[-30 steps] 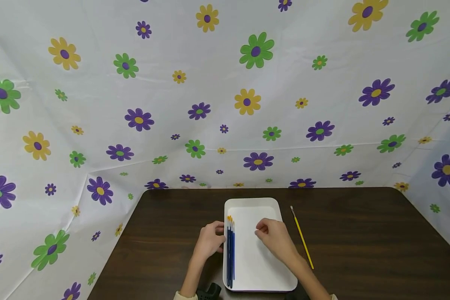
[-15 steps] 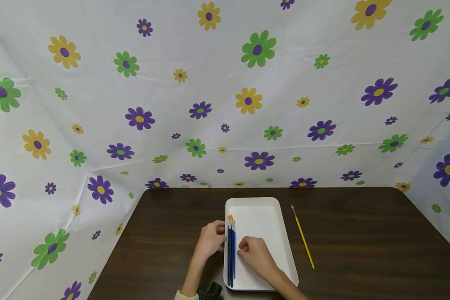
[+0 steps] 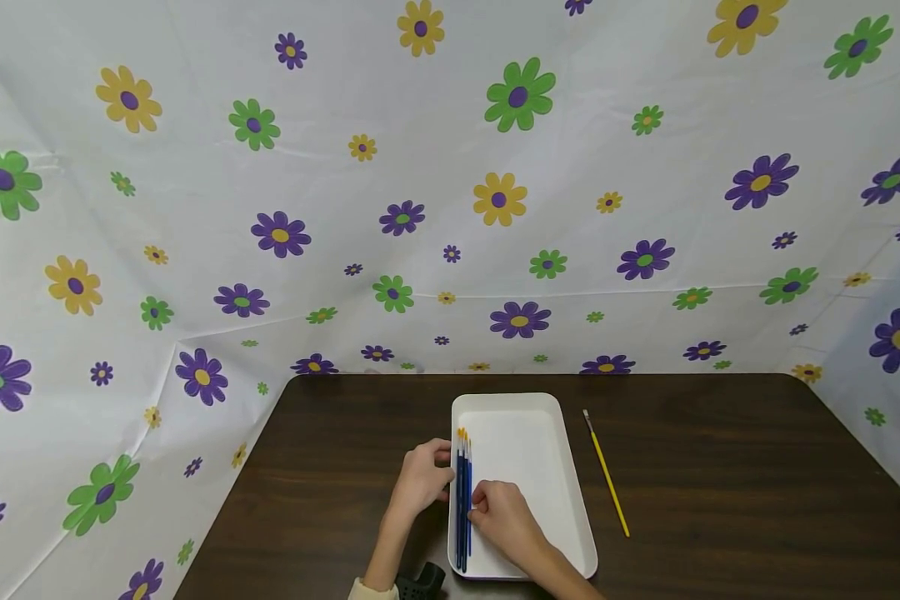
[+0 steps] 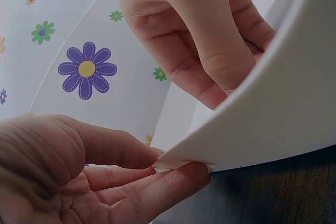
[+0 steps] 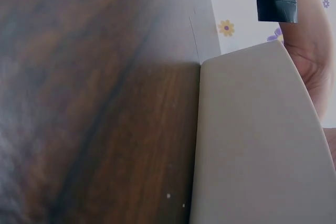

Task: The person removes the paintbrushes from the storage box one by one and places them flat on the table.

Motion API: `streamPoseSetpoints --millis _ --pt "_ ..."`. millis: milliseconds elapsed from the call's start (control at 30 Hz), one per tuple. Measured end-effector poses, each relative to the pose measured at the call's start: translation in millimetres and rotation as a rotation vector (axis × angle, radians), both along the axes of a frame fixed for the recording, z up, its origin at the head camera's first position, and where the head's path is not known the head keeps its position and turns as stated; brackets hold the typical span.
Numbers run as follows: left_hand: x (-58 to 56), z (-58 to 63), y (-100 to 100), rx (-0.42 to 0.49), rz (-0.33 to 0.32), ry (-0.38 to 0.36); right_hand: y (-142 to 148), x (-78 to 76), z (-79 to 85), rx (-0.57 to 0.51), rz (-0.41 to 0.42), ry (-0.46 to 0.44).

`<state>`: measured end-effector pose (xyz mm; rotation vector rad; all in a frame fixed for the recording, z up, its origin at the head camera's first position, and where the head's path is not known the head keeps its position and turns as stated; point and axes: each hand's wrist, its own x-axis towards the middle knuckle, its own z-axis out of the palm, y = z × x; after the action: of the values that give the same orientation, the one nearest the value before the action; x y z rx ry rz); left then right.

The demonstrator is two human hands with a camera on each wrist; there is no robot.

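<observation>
A white tray (image 3: 528, 442) lies on the dark wooden table. Along its left side lie several slim blue paintbrushes (image 3: 461, 500) with orange-yellow bristles, side by side. My left hand (image 3: 418, 479) holds the tray's left wall; in the left wrist view the left hand (image 4: 100, 171) pinches the wall's edge between thumb and fingers. Inside the tray, my right hand (image 3: 510, 521) has its thumb and curled fingertips at the rightmost blue paintbrush's handle. The left wrist view shows the right hand (image 4: 194, 30) reaching down behind the wall, its fingertips hidden there.
To the right of the tray a yellow paintbrush (image 3: 607, 475) lies on the table (image 3: 720, 483). A flowered white cloth (image 3: 420, 183) hangs behind and at the sides. The right wrist view shows mostly tabletop (image 5: 105, 103) and the tray's outer wall (image 5: 257, 145).
My right hand has moved left and toward me, from over the tray's middle to the blue paintbrushes. The left hand has stayed at the tray's left wall.
</observation>
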<state>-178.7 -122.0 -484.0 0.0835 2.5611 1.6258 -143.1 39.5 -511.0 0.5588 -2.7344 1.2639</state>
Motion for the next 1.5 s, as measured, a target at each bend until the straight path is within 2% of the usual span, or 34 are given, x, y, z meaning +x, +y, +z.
streamPoseSetpoints --millis 400,767,967,1200,1500 --pt "-1.2 0.9 1 -0.007 0.011 -0.010 -2 -1.3 -2.0 0.014 0.006 0.003" --pt "-2.0 3.1 2 -0.010 0.014 -0.009 -4 -4.0 -0.4 0.049 -0.030 -0.015" --pt "-1.8 2.0 3 -0.008 0.006 -0.009 -4 -3.5 3.2 0.093 -0.071 -0.045" --pt "-1.0 0.4 3 -0.015 0.002 -0.013 -1 -1.6 8.3 0.140 -0.101 -0.144" --pt "0.5 0.8 3 -0.017 0.005 -0.015 -2 1.0 7.1 0.169 -0.131 -0.126"
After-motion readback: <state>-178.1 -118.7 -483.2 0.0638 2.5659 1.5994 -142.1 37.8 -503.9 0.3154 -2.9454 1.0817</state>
